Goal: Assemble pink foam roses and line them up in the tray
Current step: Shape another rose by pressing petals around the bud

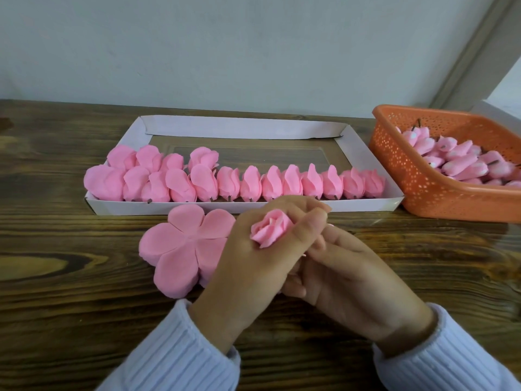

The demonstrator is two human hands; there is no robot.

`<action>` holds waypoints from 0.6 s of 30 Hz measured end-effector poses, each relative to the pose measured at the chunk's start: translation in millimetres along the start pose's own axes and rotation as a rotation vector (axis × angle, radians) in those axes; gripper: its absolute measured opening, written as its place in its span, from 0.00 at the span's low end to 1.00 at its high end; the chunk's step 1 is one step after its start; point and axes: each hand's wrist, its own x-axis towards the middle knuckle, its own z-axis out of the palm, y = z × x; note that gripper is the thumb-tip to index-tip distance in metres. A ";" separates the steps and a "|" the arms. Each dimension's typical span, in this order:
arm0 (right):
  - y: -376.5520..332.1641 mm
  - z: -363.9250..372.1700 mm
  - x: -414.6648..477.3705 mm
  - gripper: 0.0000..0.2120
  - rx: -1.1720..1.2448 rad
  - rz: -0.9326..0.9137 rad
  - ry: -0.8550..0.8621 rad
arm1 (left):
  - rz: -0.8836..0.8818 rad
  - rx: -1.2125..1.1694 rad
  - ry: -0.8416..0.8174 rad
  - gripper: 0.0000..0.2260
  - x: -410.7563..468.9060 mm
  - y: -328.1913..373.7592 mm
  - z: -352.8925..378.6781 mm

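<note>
Head view, items by size. Worktop point(70, 277): dark wood, carrying everything. Tray point(282, 130): white card; finished roses point(282, 183) fill its front row, crowding and overlapping toward its left end, so pushing another in could topple neighbours. Basket point(423, 179), right of tray: buds point(456, 156) heaped inside, far corner cut off by the frame. Petal stack point(180, 244), just before tray: partly beneath the left wrist, layer count unreadable. Left hand point(248, 266), before tray: grip closed round rose bud point(270, 231); a hard squeeze could crease foam. Right hand point(358, 277): fingers tucked under the left, so whether its grip holds anything, cannot tell.
</note>
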 end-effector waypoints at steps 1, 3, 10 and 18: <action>-0.6 -0.1 -0.5 0.15 0.020 -0.004 -0.026 | 0.000 -0.010 0.005 0.09 0.2 -0.1 -0.5; -1.2 0.0 -1.0 0.16 0.031 0.007 -0.021 | -0.001 -0.018 -0.020 0.07 1.1 -0.2 -2.2; -0.5 0.1 0.4 0.11 0.011 -0.006 -0.028 | 0.036 0.027 -0.086 0.08 2.0 3.0 -4.3; 1.4 -0.3 0.3 0.17 -0.055 0.032 0.011 | 0.038 0.035 -0.138 0.08 2.2 1.2 -6.0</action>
